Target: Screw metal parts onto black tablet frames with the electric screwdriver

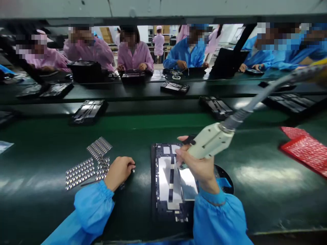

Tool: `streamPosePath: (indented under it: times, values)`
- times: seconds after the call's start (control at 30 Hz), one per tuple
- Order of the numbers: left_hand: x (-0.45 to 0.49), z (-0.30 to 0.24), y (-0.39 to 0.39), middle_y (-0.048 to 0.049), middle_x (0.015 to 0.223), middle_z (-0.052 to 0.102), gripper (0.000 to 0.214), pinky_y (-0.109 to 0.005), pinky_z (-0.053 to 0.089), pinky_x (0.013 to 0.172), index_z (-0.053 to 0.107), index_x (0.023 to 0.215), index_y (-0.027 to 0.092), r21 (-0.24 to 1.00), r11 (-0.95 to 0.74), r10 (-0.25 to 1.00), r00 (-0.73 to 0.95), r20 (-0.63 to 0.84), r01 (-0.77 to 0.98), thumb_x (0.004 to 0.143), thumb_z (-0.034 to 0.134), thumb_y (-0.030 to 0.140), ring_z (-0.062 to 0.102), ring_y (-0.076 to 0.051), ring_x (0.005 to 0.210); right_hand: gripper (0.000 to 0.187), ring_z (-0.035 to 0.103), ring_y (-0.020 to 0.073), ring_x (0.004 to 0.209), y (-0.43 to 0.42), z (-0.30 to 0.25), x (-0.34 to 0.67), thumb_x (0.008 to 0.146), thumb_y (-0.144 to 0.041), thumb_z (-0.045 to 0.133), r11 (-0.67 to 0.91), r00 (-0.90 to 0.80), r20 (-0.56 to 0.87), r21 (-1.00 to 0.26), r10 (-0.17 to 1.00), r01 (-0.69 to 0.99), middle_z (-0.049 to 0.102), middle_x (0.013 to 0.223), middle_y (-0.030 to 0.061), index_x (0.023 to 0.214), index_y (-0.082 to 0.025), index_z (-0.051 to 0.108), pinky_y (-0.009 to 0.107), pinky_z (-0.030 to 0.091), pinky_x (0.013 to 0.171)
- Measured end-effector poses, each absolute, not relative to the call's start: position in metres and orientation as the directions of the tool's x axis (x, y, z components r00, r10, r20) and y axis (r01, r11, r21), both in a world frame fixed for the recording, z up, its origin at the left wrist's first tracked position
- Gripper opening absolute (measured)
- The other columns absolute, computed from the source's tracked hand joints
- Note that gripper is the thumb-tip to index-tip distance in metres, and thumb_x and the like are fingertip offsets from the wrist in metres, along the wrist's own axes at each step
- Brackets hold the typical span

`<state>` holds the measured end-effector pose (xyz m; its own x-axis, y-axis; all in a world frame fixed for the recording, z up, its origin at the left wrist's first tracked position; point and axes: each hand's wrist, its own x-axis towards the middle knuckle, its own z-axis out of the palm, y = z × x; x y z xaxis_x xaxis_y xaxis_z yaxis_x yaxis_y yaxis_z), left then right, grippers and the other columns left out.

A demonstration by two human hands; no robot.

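An opened tablet (163, 173), with silvery battery panels and a dark ribbon strip, lies before me. Over its upper right part, my right hand (198, 165) grips a cream-coloured air gun (212, 141) with a black trigger and a thick grey hose. My left hand (119, 172) is to the left of the tablet, low over the table, its fingers pinched together. A tiny black-and-white piece (133, 170) shows at those fingertips. Beside this hand lie sheets of small black-and-white stickers (79, 173), partly covered by the hand.
A round black tray (231, 178) with something blue in it is partly behind my right wrist. Red bubble wrap (308, 149) lies at the right. More opened tablets (89, 110) rest along the far side of the green table (127, 131). Several co-workers sit opposite.
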<state>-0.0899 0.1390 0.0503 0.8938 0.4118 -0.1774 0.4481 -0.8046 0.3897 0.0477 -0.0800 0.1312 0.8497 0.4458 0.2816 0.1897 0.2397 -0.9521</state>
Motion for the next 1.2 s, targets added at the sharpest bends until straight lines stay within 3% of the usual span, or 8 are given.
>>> streamPosePath:
  times: [0.1,0.2,0.27,0.33,0.63,0.83,0.97,1.2]
  values:
    - [-0.099,0.039,0.129,-0.0051,0.095,0.072,0.018,-0.03,0.049,0.074,0.07,0.087,0.019,0.263,-0.898,0.357,0.933,-0.028,0.352,0.088,0.052,0.018,0.067,-0.021,0.085,0.027,0.055,0.012,0.04,-0.049,0.127,0.04,0.072,-0.018,0.072,0.229,0.826,0.252,-0.961,0.503,0.154,0.058,0.05,-0.0055,0.098,-0.015,0.064,0.025,0.047,0.044]
    - [-0.112,0.023,0.121,-0.0087,0.112,0.068,0.018,-0.032,0.051,0.072,0.067,0.089,0.016,0.174,-0.967,0.224,0.94,0.255,0.183,0.092,0.049,0.019,0.067,-0.023,0.088,0.025,0.055,0.0114,0.04,-0.029,0.114,0.041,0.072,-0.017,0.071,0.189,0.824,0.235,-0.969,0.516,0.158,0.057,0.048,-0.006,0.096,-0.015,0.064,0.025,0.048,0.047]
    - [-0.119,0.016,0.116,-0.0087,0.11,0.068,0.015,-0.032,0.052,0.075,0.065,0.092,0.015,0.182,-0.982,0.126,0.878,0.462,0.046,0.091,0.051,0.017,0.066,-0.022,0.09,0.025,0.054,0.0116,0.039,-0.021,0.105,0.044,0.072,-0.018,0.07,0.159,0.832,0.222,-0.974,0.508,0.163,0.057,0.047,-0.0062,0.095,-0.014,0.064,0.025,0.046,0.046]
    - [-0.123,0.012,0.107,-0.0066,0.1,0.07,0.013,-0.031,0.052,0.077,0.064,0.096,0.015,0.232,-0.97,0.083,0.811,0.579,-0.067,0.09,0.053,0.014,0.065,-0.02,0.088,0.025,0.053,0.0117,0.039,-0.018,0.097,0.048,0.071,-0.018,0.07,0.139,0.846,0.211,-0.977,0.489,0.164,0.056,0.046,-0.0067,0.095,-0.015,0.063,0.024,0.045,0.044]
    - [-0.108,0.02,0.063,-0.0071,0.092,0.069,0.018,-0.031,0.054,0.074,0.062,0.105,0.013,0.394,-0.877,0.049,0.765,0.642,-0.275,0.09,0.054,0.01,0.063,-0.018,0.082,0.02,0.052,0.0113,0.04,-0.015,0.08,0.053,0.072,-0.017,0.069,0.089,0.85,0.213,-0.977,0.481,0.194,0.056,0.045,-0.0067,0.092,-0.015,0.064,0.025,0.045,0.047]
    - [-0.101,0.018,0.039,-0.0086,0.107,0.07,0.019,-0.042,0.048,0.1,0.061,0.106,0.011,0.391,-0.782,-0.089,0.708,0.701,-0.486,0.088,0.054,0.008,0.062,-0.022,0.108,0.025,0.052,0.0114,0.039,-0.009,0.086,0.049,0.074,-0.017,0.07,0.172,0.853,0.244,-0.968,0.461,0.184,0.056,0.048,-0.0066,0.097,-0.016,0.061,0.024,0.046,0.044]
    - [-0.099,0.013,0.029,-0.007,0.1,0.073,0.018,-0.038,0.05,0.099,0.061,0.103,0.011,0.423,-0.741,-0.111,0.717,0.689,-0.521,0.089,0.051,0.008,0.067,-0.019,0.099,0.025,0.052,0.0111,0.039,-0.002,0.085,0.047,0.074,-0.017,0.07,0.175,0.83,0.23,-0.971,0.509,0.161,0.056,0.047,-0.0067,0.098,-0.016,0.062,0.023,0.046,0.043]
    - [-0.101,0.01,0.028,-0.0064,0.099,0.073,0.018,-0.038,0.049,0.1,0.061,0.103,0.013,0.441,-0.744,-0.102,0.737,0.668,-0.502,0.089,0.05,0.01,0.066,-0.018,0.101,0.029,0.052,0.01,0.038,0.001,0.079,0.046,0.073,-0.017,0.071,0.154,0.833,0.198,-0.979,0.517,0.137,0.055,0.048,-0.0071,0.101,-0.015,0.062,0.02,0.044,0.04]
